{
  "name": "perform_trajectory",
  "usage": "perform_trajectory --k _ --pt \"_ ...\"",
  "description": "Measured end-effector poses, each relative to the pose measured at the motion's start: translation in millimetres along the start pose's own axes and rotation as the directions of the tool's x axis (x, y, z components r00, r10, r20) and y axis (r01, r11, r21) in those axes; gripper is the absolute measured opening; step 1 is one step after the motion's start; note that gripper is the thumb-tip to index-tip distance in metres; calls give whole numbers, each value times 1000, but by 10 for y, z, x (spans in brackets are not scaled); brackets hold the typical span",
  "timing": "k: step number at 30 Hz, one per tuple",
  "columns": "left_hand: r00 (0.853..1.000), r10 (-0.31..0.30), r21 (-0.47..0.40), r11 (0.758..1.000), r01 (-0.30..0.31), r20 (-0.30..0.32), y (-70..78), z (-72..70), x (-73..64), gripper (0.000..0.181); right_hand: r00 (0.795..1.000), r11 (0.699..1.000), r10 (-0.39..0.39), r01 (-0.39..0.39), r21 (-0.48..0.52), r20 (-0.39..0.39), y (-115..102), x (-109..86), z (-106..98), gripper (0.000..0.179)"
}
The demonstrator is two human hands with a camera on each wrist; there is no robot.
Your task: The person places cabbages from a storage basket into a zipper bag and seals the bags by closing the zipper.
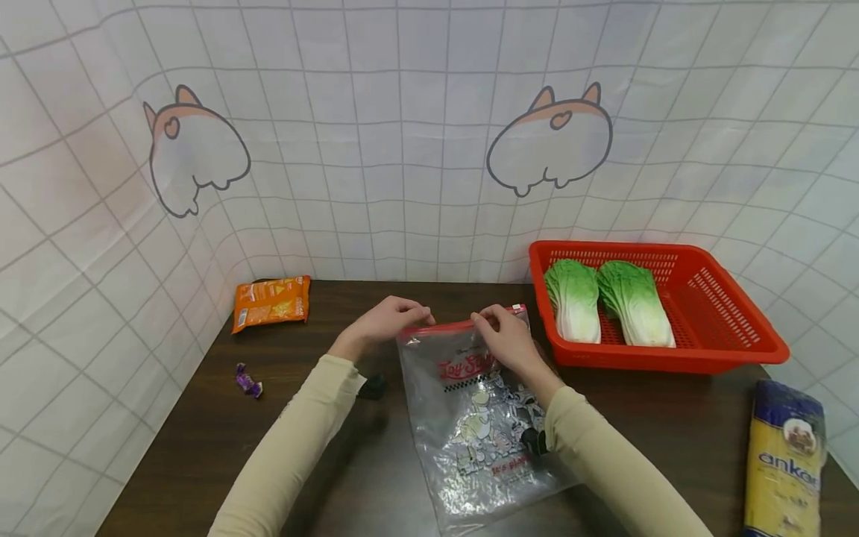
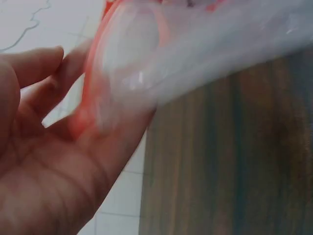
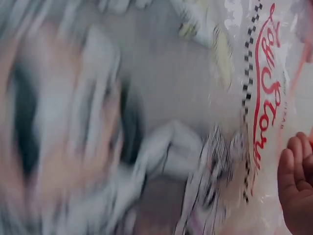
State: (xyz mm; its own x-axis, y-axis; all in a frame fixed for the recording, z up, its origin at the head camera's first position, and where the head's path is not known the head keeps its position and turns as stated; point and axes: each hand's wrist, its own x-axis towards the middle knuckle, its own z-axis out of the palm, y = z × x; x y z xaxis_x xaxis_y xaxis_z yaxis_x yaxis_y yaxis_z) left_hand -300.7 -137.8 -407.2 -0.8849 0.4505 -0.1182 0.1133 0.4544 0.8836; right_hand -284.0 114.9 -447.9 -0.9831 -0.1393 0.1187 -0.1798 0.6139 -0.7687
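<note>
A clear zip bag (image 1: pixel 429 403) with a red zip edge and printed cartoon figures lies slanting over the table, its top end toward the back. At its top left corner my left hand (image 1: pixel 389 322) holds the red edge. In the left wrist view the bag's mouth (image 2: pixel 132 44) gapes, and the left hand (image 2: pixel 63 147) has thumb and fingers about the rim. My right hand (image 1: pixel 508 341) pinches the red edge farther right, its forearm crossing over the bag. The right wrist view shows the bag's red lettering (image 3: pixel 266 93) beside the right fingers (image 3: pixel 288 181).
A red basket (image 1: pixel 671 358) with two napa cabbages (image 1: pixel 627 298) stands at the back right. An orange snack packet (image 1: pixel 271 302) and a purple wrapped candy (image 1: pixel 248 380) lie on the left. A yellow and blue packet (image 1: pixel 784 462) lies at the right edge. White tiled-pattern cloth encloses the table.
</note>
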Motion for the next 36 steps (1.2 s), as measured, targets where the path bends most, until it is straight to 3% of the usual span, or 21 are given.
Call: perform_trajectory --k 2,5,7,10,13,16,19,22,24,26,27,30,31,32,33,34,35,36 --pt "996 -15 -72 997 21 83 40 -44 -17 34 1000 999 -8 9 36 -24 -21 -4 -18 32" --pt "980 4 -92 996 14 197 72 -70 -19 33 1000 991 -25 27 129 -18 -89 -27 -49 28" --pt "970 34 -47 999 -23 241 96 -62 -15 33 999 979 -52 50 198 2 -158 -50 -72 25" --pt "967 53 60 996 -70 248 134 -39 0 31 994 950 -100 83 302 42 -287 -96 -115 26" --pt "975 39 148 986 -73 217 192 -33 7 29 987 919 -151 118 375 61 -441 -141 -169 28" --pt "990 28 256 965 -62 135 330 -75 -9 30 981 906 -190 157 392 46 -597 -182 -251 28" --pt "998 51 385 921 -57 25 600 -147 -53 35 976 898 -217 197 394 5 -803 -251 -377 27" --pt "989 116 490 870 -58 -88 961 -180 -128 37 968 875 -243 247 417 -62 -944 -282 -478 27" --pt "964 202 568 820 -71 -170 1191 -152 -195 36 958 853 -258 285 438 -121 -938 -239 -488 27" --pt "909 344 669 735 -105 -235 1383 -85 -274 35 944 828 -273 330 454 -188 -892 -173 -479 27" --pt "866 424 722 683 -113 -265 1455 -38 -308 34 935 823 -279 350 448 -219 -906 -172 -487 27" --pt "703 648 845 519 -127 -293 1556 117 -367 34 919 813 -278 380 441 -280 -881 -139 -483 28" --pt "659 696 875 470 -117 -286 1553 173 -372 34 919 820 -275 378 430 -284 -867 -129 -483 28" --pt "633 725 896 431 -109 -271 1534 231 -364 33 923 837 -268 365 408 -277 -840 -121 -481 28" --pt "620 743 914 393 -98 -253 1500 290 -346 30 931 859 -256 342 380 -259 -811 -115 -480 28" --pt "628 744 929 358 -88 -227 1454 347 -325 27 943 886 -243 311 343 -228 -730 -77 -463 28" --pt "663 721 941 329 -74 -200 1401 407 -304 23 956 918 -230 275 287 -183 -650 -43 -447 28" --pt "716 677 948 312 -68 -171 1340 463 -281 19 969 949 -210 234 214 -127 -591 -24 -443 27"
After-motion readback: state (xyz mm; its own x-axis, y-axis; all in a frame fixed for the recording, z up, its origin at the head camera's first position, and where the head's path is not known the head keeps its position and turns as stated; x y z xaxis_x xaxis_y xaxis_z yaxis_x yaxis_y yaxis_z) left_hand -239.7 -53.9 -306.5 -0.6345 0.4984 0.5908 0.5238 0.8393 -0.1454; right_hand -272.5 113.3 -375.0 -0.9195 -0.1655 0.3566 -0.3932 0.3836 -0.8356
